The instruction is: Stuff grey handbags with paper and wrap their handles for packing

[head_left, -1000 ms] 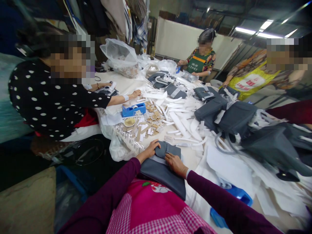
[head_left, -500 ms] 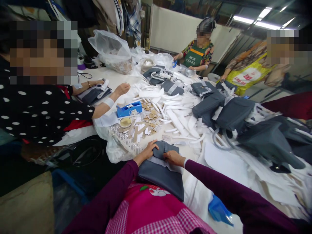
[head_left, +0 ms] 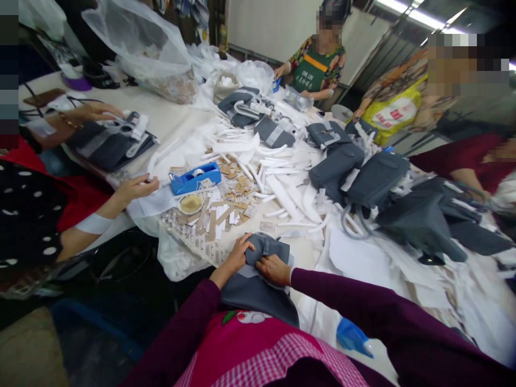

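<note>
left hand (head_left: 236, 253): fingers curled, gripping folded grey fabric bag (head_left: 258, 287) | right hand (head_left: 274, 270): half-closed, pressing bag's flap | near edge of counter (head_left: 161, 121) | tan labels (head_left: 237, 185): print unreadable

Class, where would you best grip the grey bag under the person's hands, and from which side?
Grip the raised fold on top, from the person's side: it forms a ridge between the left hand and right hand, whereas the flat panel below offers little to pinch.
</note>
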Action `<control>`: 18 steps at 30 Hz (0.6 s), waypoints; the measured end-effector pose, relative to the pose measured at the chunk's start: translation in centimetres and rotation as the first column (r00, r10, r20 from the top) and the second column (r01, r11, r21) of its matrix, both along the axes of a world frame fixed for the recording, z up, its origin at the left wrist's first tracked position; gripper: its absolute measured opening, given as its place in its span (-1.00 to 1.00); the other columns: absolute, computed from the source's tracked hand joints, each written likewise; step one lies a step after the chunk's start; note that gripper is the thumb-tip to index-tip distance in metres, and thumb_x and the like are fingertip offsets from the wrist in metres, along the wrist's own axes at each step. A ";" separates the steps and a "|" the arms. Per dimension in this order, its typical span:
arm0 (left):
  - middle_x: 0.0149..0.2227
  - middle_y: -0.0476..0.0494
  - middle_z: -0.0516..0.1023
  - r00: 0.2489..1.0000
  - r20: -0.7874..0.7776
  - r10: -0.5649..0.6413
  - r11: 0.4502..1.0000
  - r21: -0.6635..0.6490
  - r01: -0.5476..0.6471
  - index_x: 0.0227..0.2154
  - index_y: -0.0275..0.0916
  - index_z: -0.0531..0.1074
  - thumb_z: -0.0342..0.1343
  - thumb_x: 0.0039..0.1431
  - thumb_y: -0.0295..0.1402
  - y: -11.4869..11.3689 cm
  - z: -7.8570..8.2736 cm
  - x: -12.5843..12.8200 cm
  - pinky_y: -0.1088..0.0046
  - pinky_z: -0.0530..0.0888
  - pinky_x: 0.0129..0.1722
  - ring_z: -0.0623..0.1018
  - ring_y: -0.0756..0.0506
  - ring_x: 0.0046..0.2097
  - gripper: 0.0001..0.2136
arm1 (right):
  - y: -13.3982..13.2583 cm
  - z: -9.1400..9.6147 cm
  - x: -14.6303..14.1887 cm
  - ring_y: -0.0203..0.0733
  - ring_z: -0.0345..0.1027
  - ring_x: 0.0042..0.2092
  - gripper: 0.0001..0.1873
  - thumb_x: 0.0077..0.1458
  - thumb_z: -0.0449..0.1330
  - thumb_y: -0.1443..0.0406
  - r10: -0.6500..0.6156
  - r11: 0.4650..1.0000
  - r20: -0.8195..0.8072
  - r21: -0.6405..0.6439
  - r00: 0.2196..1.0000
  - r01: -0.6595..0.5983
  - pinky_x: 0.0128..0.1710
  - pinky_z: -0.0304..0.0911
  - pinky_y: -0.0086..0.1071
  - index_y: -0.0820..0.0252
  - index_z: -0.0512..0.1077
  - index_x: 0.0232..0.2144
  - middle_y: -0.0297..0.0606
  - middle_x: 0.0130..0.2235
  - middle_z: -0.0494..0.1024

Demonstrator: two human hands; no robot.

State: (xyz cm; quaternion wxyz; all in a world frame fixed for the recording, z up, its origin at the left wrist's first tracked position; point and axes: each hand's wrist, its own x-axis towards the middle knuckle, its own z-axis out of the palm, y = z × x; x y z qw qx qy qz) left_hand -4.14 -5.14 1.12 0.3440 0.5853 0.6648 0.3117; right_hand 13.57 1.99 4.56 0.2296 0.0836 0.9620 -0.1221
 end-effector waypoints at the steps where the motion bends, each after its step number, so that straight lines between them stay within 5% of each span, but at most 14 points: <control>1: 0.24 -0.17 0.20 1.000 -0.027 0.000 1.000 -0.017 0.000 -0.30 -0.23 0.46 -0.14 -0.15 -0.73 0.2 0.6 0.2 0.06 0.15 0.22 0.18 -0.16 0.23 -0.58 | 0.0 0.0 0.1 -0.07 0.40 -0.28 -0.72 0.20 -0.09 0.38 -0.006 1.000 -0.013 0.003 1.000 0.006 -0.31 0.20 -0.27 0.33 0.40 -0.20 0.03 -0.27 0.53; 5: 0.23 -0.20 0.19 0.987 -0.161 -0.015 0.999 -0.040 0.009 -0.32 -0.25 0.47 -0.11 -0.12 -0.73 1.3 3.0 2.6 -0.14 0.02 0.21 0.09 -0.27 0.26 -0.62 | -0.5 -0.2 0.5 -0.07 0.39 -0.29 -0.75 0.17 -0.04 0.39 -0.062 0.998 -0.087 0.021 0.994 0.064 -0.27 0.22 -0.24 0.34 0.43 -0.24 0.01 -0.30 0.53; 9: 0.17 -0.27 0.31 0.960 -0.189 -0.204 0.978 -0.073 0.193 -0.22 -0.29 0.49 -0.13 -0.07 -0.72 1.6 3.4 5.5 0.14 0.19 0.21 0.26 -0.17 0.20 -0.58 | -0.4 0.4 1.7 -0.03 0.38 -0.18 -0.76 0.11 0.02 0.43 -0.167 0.985 -0.175 0.007 0.970 0.171 -0.17 0.22 -0.20 0.33 0.44 -0.22 0.03 -0.21 0.52; 12: 0.21 -0.27 0.27 0.943 -0.191 -0.271 0.962 -0.097 0.257 -0.14 -0.29 0.47 -0.13 -0.06 -0.72 1.3 3.0 5.7 0.18 0.21 0.20 0.27 -0.15 0.21 -0.54 | 0.3 1.1 4.9 -0.09 0.36 -0.12 -0.78 0.02 0.12 0.41 -0.363 0.928 -0.318 -0.208 0.876 0.309 -0.10 0.22 -0.24 0.21 0.45 -0.23 -0.13 -0.17 0.52; 14: 0.23 -0.26 0.25 0.938 -0.185 -0.294 0.955 -0.100 0.279 -0.13 -0.27 0.46 -0.08 0.00 -0.67 1.3 3.0 5.4 0.16 0.21 0.21 0.27 -0.17 0.22 -0.61 | 0.3 1.0 8.2 -0.12 0.33 -0.08 -0.74 0.04 0.07 0.39 -0.658 0.751 -0.444 -0.440 0.608 0.492 -0.05 0.21 -0.24 0.15 0.44 -0.20 -0.18 -0.15 0.50; 17: 0.24 -0.29 0.24 0.934 -0.179 -0.310 0.950 -0.104 0.295 -0.18 -0.26 0.45 0.03 0.04 -0.58 1.1 3.4 5.3 0.15 0.23 0.20 0.29 -0.19 0.21 -0.72 | -1.4 -0.4 12.8 -0.13 0.34 -0.11 -0.70 0.05 -0.01 0.32 -0.941 0.239 -0.338 -0.724 -0.031 0.647 -0.06 0.23 -0.20 0.17 0.41 -0.17 -0.15 -0.16 0.48; 18: 0.24 -0.29 0.23 0.934 -0.186 -0.304 0.952 -0.105 0.289 -0.18 -0.26 0.44 0.05 0.03 -0.58 0.9 3.5 5.5 0.15 0.23 0.19 0.29 -0.19 0.21 -0.73 | -2.3 -1.1 13.9 -0.13 0.36 -0.17 -0.71 0.01 0.01 0.29 -0.963 0.067 -0.213 -0.781 -0.164 0.621 -0.12 0.25 -0.21 0.19 0.41 -0.20 -0.16 -0.21 0.49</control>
